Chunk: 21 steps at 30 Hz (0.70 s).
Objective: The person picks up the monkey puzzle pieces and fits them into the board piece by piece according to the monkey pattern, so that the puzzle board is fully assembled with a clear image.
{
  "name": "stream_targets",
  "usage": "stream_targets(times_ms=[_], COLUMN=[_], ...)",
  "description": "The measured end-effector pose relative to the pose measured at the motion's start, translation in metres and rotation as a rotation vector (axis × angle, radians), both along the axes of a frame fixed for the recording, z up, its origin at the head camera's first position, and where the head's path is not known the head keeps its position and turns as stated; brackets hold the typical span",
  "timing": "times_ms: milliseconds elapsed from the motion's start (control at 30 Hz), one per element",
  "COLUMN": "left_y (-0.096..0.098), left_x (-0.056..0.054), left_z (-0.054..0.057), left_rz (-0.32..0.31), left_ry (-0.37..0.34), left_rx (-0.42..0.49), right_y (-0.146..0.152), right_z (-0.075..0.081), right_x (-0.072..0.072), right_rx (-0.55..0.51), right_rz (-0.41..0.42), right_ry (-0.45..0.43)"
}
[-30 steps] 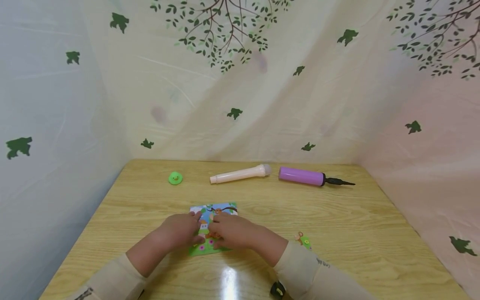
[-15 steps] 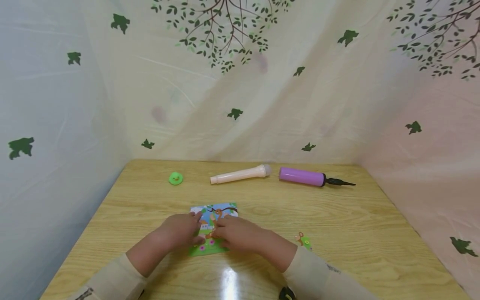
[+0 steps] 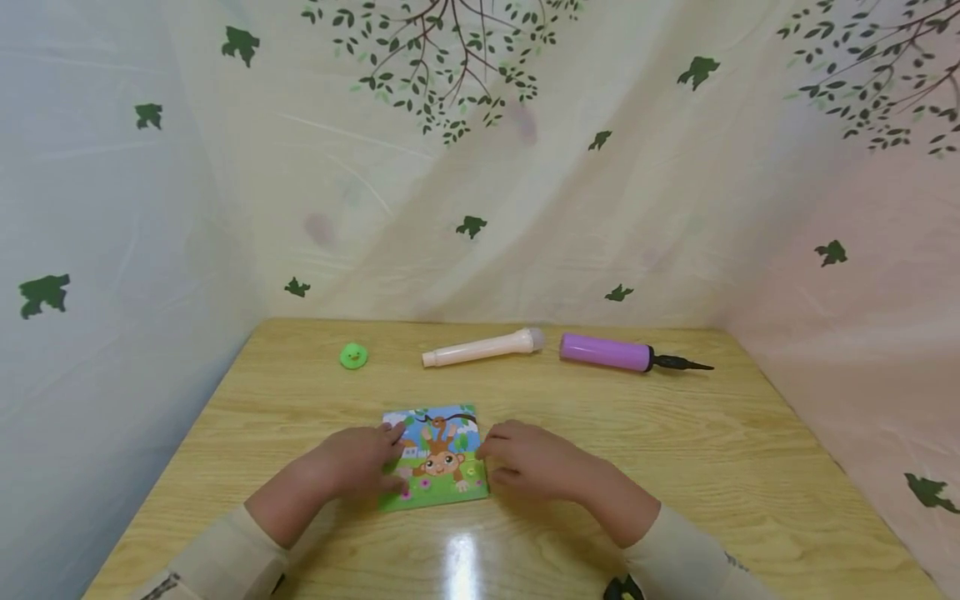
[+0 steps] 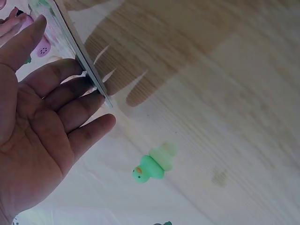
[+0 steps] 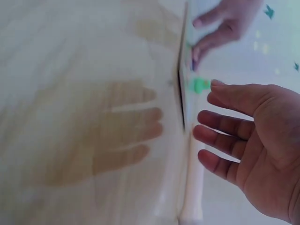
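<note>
A square puzzle board (image 3: 440, 471) printed with a hanging monkey lies flat on the table in the head view. My left hand (image 3: 358, 462) rests along its left side, index fingertip and thumb on the picture. From the left wrist, several fingertips of that left hand (image 4: 49, 110) meet the board's edge (image 4: 75, 40). Beside the right edge is my right hand (image 3: 536, 458), holding nothing, its fingers loosely bent. The right wrist view shows the right hand (image 5: 255, 140) with fingers apart, just off the board's edge (image 5: 182, 79). My right forearm covers the table where a small loose piece lay earlier.
At the back of the wooden table (image 3: 300, 392) are a green toy duck (image 3: 353, 356), a pale pink toy microphone (image 3: 483, 347) and a purple hand pump (image 3: 607, 352) with a black nozzle. Cloth with leaf prints (image 3: 390, 183) encloses the back and sides.
My right hand has moved right, off the picture to its right edge, uncovering the monkey. The small loose puzzle piece on the right is out of sight. My left hand has stayed put.
</note>
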<state>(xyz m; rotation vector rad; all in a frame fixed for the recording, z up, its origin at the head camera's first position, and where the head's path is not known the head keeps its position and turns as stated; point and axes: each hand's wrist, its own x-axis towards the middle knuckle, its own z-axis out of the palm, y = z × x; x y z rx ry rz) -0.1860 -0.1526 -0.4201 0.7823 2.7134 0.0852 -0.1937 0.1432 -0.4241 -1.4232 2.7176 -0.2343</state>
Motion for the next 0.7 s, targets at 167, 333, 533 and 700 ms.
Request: stream_targets(times_ms=[167,333,533,700], left_y=[0.000,0.000,0.001,0.003], left_x=[0.001,0.003,0.004,0.003], left_z=[0.001,0.003,0.005,0.008], left_rz=[0.018,0.025,0.029,0.026], left_ry=[-0.021,-0.033,-0.049,-0.055], left_rx=[0.004,0.009,0.011,0.009], right_y=[0.034,0.065,0.095,0.113], right_z=[0.006,0.009,0.014,0.013], right_x=[-0.001,0.000,0.010,0.017], right_rx=[0.022,0.041,0.088,0.132], right_rz=[-0.120,-0.245,-0.444,-0.474], right_ry=[-0.079,-0.168,-0.313,-0.339])
